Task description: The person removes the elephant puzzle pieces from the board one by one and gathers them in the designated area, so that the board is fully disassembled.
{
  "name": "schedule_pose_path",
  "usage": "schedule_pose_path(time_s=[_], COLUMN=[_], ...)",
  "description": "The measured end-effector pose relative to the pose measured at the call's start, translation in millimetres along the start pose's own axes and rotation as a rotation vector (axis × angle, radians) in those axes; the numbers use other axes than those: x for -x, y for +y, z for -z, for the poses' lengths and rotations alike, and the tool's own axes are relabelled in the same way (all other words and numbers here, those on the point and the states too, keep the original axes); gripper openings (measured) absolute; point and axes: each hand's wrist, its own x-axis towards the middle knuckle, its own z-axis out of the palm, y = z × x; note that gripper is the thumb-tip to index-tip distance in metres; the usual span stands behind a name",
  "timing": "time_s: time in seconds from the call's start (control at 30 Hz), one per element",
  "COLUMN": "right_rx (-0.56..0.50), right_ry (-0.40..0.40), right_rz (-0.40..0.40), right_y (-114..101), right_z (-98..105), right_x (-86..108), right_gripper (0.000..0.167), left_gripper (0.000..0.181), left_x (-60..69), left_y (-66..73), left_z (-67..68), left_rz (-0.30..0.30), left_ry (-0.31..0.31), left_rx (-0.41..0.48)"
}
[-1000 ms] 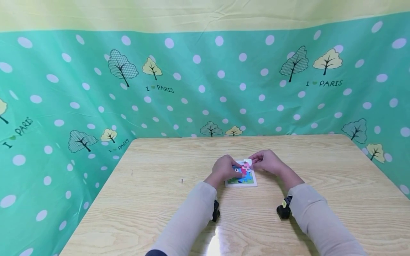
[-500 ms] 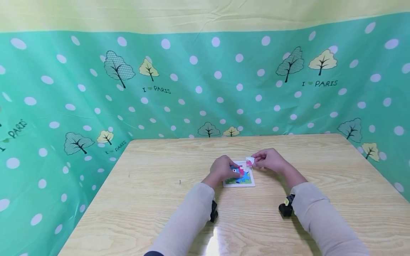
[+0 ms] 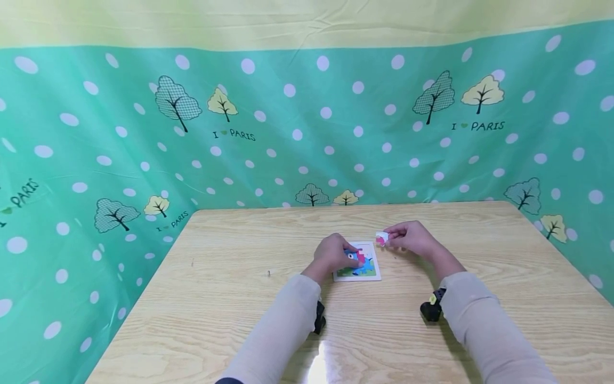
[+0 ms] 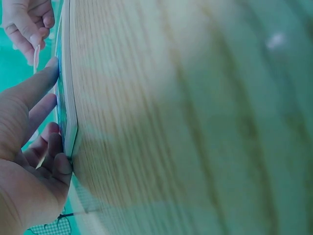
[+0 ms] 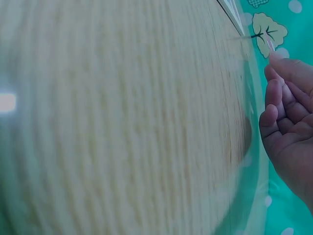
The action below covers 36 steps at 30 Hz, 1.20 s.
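A small square jigsaw puzzle in a white frame lies on the table, its picture blue, green and pink. White backing shows at its upper right. My left hand rests on the left side of it, thumb and forefinger extended over the picture; in the left wrist view, the other fingers of this hand bend at the board's edge. Just beyond the upper right corner, my right hand pinches a white and pink puzzle piece between thumb and fingertips, raised off the board. Edge-on, that piece appears thin.
The wooden table extends around the puzzle, with a small dark mark to the left. A green dotted curtain hangs behind and beside it. Black wrist cameras sit under both forearms.
My right hand has lifted the puzzle piece from the puzzle's upper right and carried it rightward, baring white backing. The left hand stays on the board, while the head view has shifted slightly.
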Motion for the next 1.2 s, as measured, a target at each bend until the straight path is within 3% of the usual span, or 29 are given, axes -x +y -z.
schedule_pose_path(time_s=[0.93,1.2], right_rx=[0.04,0.134], right_ry=[0.108,0.107], right_rz=[-0.069,-0.04], right_y=[14.2,16.4], right_z=[15.7,16.2], right_x=[-24.3,-30.0], right_gripper=[0.04,0.04], left_gripper=[0.031,0.032], left_x=[-0.8,-2.0], left_y=[-0.7,-2.1], left_z=[-0.6,-0.8], left_rz=[0.006,0.009], left_ry=[-0.002,-0.002], left_rx=[0.017,0.014])
